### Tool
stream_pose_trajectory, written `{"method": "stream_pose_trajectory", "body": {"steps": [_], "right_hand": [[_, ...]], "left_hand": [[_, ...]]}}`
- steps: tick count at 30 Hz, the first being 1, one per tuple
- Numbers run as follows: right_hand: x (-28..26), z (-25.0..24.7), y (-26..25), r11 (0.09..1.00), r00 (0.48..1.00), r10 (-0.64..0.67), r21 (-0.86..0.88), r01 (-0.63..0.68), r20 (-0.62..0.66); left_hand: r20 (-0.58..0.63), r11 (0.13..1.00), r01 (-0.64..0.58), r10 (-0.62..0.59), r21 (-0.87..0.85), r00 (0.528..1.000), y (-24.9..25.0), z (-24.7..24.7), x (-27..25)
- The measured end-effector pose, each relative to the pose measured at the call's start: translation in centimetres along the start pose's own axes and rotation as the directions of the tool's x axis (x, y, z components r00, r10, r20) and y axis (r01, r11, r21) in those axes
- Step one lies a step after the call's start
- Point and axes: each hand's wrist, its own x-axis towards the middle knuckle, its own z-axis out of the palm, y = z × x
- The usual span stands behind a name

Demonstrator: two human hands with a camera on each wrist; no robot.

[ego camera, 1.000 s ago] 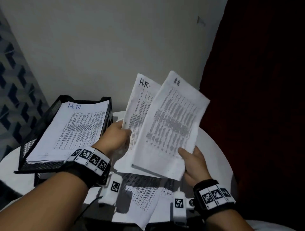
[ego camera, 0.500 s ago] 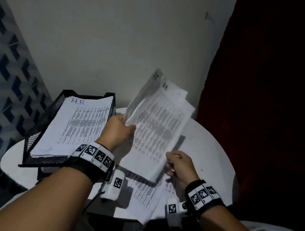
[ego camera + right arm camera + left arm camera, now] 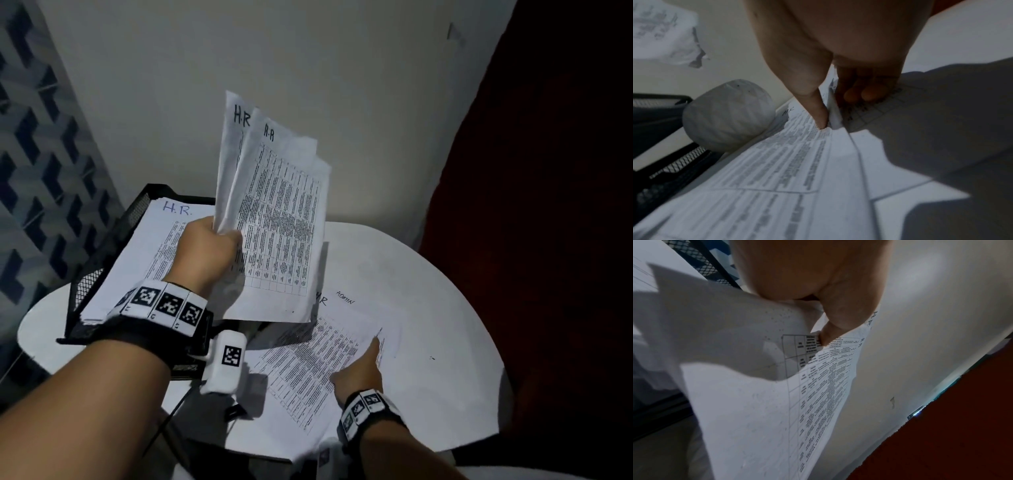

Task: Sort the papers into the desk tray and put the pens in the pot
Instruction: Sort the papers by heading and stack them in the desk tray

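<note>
My right hand has let go of the raised sheets and dropped to the loose papers on the white tabletop, where thumb and fingers pinch one sheet's edge. My left hand alone now grips the two sheets marked "H.R", holding them upright above the tabletop, beside the black mesh tray. The tray, at the tabletop's left, holds a stack also headed "H.R." A white rounded object lies by the tray; I cannot tell what it is.
</note>
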Motion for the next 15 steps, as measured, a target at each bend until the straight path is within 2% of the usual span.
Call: {"method": "stream_pose_trajectory", "body": {"steps": [2,5,8,13,15], "right_hand": [[0.2,0.2,-0.3,0.999,0.999,0.032,0.033,-0.032,-0.016],[1.2,-1.5,-0.6,0.999,0.999,-0.028,0.039,0.029,-0.041],[3.1,-5.3,-0.7,0.975,0.994,-0.077,0.200,0.092,-0.081],[5.0,-13.7,-1.5,0.872,0.973,-0.106,0.452,0.190,-0.206],[4.5,-16.6,-1.9,0.788,0.978,-0.109,0.585,0.193,-0.175]], "left_hand": [[-0.003,1.000,0.000,0.000,0.002,1.000,0.0,-0.1,0.0],[-0.010,1.000,0.011,-0.011,0.010,1.000,-0.3,-0.1,0.4],[0.009,1.000,0.001,-0.002,0.031,1.000,-0.4,0.1,0.7],[0.033,0.995,-0.051,0.049,0.085,0.998,-0.4,1.3,0.3],[0.047,0.994,-0.052,0.048,0.099,0.998,0.1,1.8,-0.4]]}}
